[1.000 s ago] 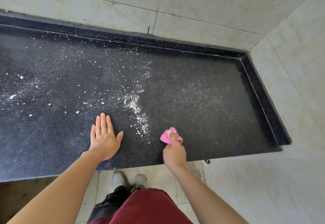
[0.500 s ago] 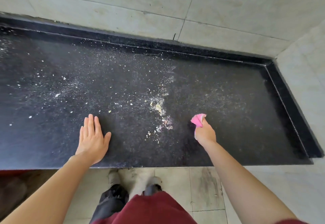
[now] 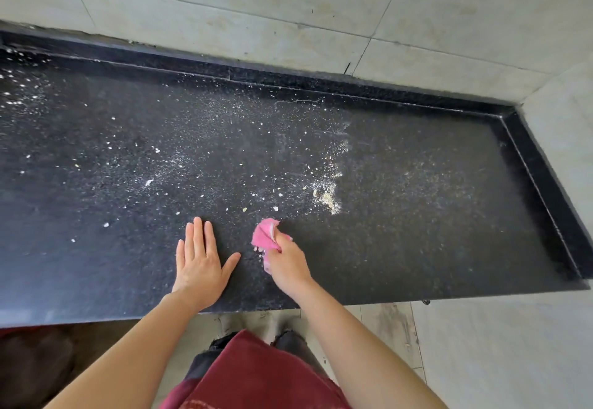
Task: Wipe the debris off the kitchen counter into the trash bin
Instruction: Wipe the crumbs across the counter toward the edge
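Head view: left hand (image 3: 200,267) flat on the counter (image 3: 417,248) near its front edge, fingers straight, holding nothing. Just beside it the right hand (image 3: 288,267) curls round a pink cloth (image 3: 264,237) touching the counter. Loose debris (image 3: 327,197) — thickest heap mid-counter behind the cloth, specks spread leftward. Gathering step, likely; next stroke should draw crumbs to the front edge — no bin in view.

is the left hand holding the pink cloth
No, the right hand grips the pink cloth; the left hand lies flat on the counter.
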The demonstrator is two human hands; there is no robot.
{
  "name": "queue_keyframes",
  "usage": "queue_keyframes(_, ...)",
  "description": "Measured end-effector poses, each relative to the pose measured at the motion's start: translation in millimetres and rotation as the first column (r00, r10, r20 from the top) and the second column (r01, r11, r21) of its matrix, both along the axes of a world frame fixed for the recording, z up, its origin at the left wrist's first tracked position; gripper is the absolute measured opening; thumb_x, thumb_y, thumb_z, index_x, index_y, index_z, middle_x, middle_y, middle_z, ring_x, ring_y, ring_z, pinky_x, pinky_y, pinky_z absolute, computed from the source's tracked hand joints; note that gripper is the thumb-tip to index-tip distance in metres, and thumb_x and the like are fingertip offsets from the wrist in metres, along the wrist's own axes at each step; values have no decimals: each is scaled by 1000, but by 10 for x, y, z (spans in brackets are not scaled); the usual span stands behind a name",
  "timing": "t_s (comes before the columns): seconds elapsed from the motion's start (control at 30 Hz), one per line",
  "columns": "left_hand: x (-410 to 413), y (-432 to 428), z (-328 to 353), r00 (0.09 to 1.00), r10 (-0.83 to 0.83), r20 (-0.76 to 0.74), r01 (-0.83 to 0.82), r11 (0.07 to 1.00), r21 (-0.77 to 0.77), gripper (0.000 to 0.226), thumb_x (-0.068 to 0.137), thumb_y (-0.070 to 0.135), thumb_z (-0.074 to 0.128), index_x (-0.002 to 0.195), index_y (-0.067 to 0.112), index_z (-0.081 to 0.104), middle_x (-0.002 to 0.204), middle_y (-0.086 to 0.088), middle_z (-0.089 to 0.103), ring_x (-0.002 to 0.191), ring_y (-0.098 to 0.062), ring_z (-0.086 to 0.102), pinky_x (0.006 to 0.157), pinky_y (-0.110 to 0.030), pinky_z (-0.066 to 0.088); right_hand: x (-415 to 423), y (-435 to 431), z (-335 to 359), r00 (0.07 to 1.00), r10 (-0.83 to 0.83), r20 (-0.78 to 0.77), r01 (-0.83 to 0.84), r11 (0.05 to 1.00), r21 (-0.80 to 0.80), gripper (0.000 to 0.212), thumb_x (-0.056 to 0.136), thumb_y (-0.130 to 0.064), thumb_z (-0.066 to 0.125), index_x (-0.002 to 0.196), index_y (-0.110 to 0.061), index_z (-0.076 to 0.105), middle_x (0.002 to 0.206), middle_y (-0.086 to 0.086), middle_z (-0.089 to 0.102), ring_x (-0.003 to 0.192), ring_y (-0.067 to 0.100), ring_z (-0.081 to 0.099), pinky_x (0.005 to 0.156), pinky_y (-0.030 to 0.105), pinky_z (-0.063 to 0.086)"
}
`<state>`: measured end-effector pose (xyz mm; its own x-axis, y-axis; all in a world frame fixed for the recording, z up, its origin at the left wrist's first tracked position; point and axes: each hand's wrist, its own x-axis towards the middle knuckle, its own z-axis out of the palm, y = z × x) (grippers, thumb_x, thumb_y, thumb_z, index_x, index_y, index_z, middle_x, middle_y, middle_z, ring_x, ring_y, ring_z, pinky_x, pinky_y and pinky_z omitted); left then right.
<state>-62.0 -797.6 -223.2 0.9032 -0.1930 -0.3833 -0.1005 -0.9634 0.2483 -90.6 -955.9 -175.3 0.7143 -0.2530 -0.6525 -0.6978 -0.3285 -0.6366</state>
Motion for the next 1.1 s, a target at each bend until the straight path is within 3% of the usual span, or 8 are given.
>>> queue_keyframes(0.13, 9, 5, -1, 1000, -12, -25, 12, 1000, 7, 85, 95, 59, 21, 150, 5, -13, 157, -13, -21, 145, -28, -20, 118, -42, -9, -17, -434, 107, 982, -161, 102, 173, 976, -133, 50, 96, -16, 37, 139, -41, 45, 108, 4, 61, 71, 12, 54, 59, 26, 42)
queue_keyframes(0.3, 17, 7, 0, 999, -24, -42, 25, 999, 30, 84, 94, 60, 16, 148, 5, -18, 156, -13, -25, 145, -28, -22, 118, -43, -10, -268, -1073, 57, 975, -221, -12, 196, 891, -410, 52, 94, -18, 33, 139, -40, 45, 123, 10, 60, 106, 32, 58, 91, 39, 46)
queue_keyframes(0.37, 19, 4, -1, 999, -21, -45, 22, 999, 33, 84, 94, 60, 15, 148, 5, -18, 156, -13, -25, 145, -27, -22, 118, -43, -9, -354, -921, 6, 985, -165, -53, 127, 892, -434, 54, 96, -15, 35, 144, -38, 37, 125, 14, 58, 108, 36, 56, 91, 40, 44)
queue_keyframes(0.5, -2, -5, 16, 1000, -8, -27, 8, 1000, 20, 84, 95, 59, 17, 149, 5, -16, 157, -13, -23, 145, -27, -21, 117, -42, -10, -353, -264, -21, 999, -53, 9, 53, 942, -331, 56, 97, -13, 37, 146, -40, 29, 108, 14, 62, 93, 31, 63, 82, 43, 53)
queue_keyframes(0.67, -14, 5, 9, 1000, 28, -3, -28, 998, -61, 75, 99, 48, 24, 151, 6, -10, 158, -11, -19, 145, -25, -20, 118, -41, -8, -108, 197, -45, 994, 102, 32, -101, 995, -23, 58, 93, -12, 36, 137, -50, 40, 106, 8, 58, 81, 20, 57, 73, 31, 44)
queue_keyframes(0.77, 12, 27, 36, 997, 76, 26, -72, 988, -137, 70, 100, 40, 28, 151, 5, -5, 160, -9, -14, 146, -24, -18, 117, -39, -10, 91, -1, -1, 995, -1, 99, -6, 998, 68, 49, 94, -15, 36, 130, -45, 51, 88, -2, 58, 62, 9, 47, 59, 26, 40)
queue_keyframes(0.93, 373, -49, 71, 983, 179, 28, -175, 977, -121, 69, 101, 39, 24, 151, 3, -7, 159, -11, -16, 146, -24, -19, 118, -40, -10, 451, -1040, 112, 963, -187, 192, 219, 963, -160, 54, 93, -12, 38, 137, -43, 45, 78, -4, 57, 62, 14, 49, 61, 31, 41)
queue_keyframes(1.1, 624, -131, 8, 975, 220, -28, -221, 974, -54, 70, 100, 42, 21, 150, 4, -11, 158, -11, -21, 145, -25, -21, 118, -41, -9, 627, -2045, 63, 982, -189, -2, 162, 851, -499, 56, 94, -11, 34, 145, -33, 37, 125, 15, 58, 109, 36, 55, 91, 40, 45)
